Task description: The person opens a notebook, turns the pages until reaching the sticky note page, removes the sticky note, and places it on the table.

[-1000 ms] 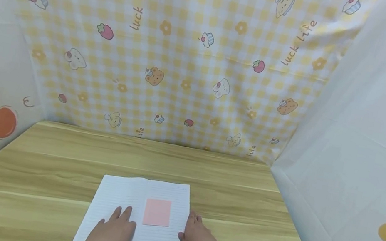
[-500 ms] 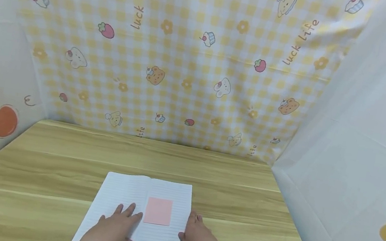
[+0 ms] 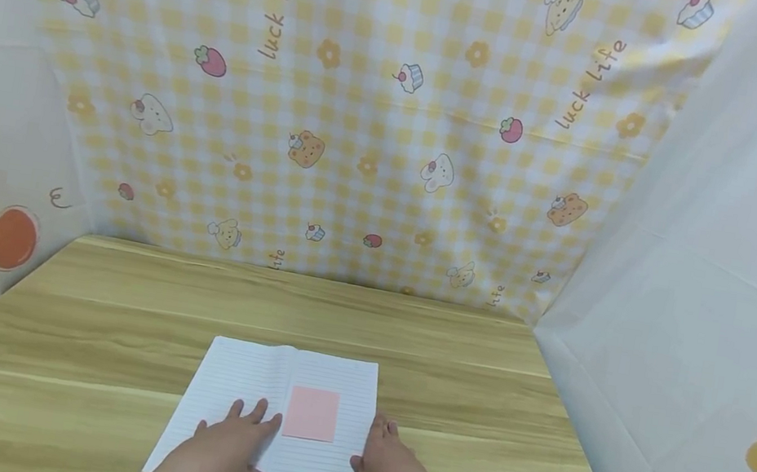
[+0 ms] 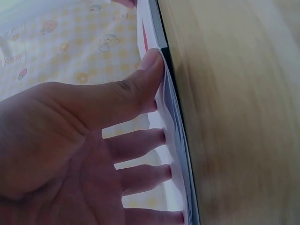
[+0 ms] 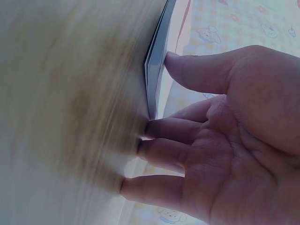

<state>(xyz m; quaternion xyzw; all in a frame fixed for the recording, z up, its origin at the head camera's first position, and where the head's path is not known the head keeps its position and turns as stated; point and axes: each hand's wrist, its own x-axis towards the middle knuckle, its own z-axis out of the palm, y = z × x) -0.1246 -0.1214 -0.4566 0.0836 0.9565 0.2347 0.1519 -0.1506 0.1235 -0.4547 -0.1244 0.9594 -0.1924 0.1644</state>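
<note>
An open lined notebook (image 3: 320, 466) lies flat on the wooden table, with a square pink sticky note (image 3: 311, 414) on its right page. My left hand (image 3: 222, 446) presses spread fingertips on the left page, its thumb at the lower edge by the fold. In the left wrist view those fingers (image 4: 140, 143) are nearly straight against the paper. At the notebook's right edge is my right hand (image 3: 387, 464). The right wrist view shows its thumb (image 5: 197, 72) touching the page edge, while the other fingers rest on the table beside the notebook.
The wooden table (image 3: 109, 342) extends on both sides of the notebook and behind it. A yellow checked curtain (image 3: 367, 119) with printed cartoons hangs along the back. White sheets (image 3: 713, 281) stand at the left and right sides.
My left hand has spread its fingers and shifted slightly left on the page. The left page's lower edge has moved slightly up in view. My right hand has stayed in place.
</note>
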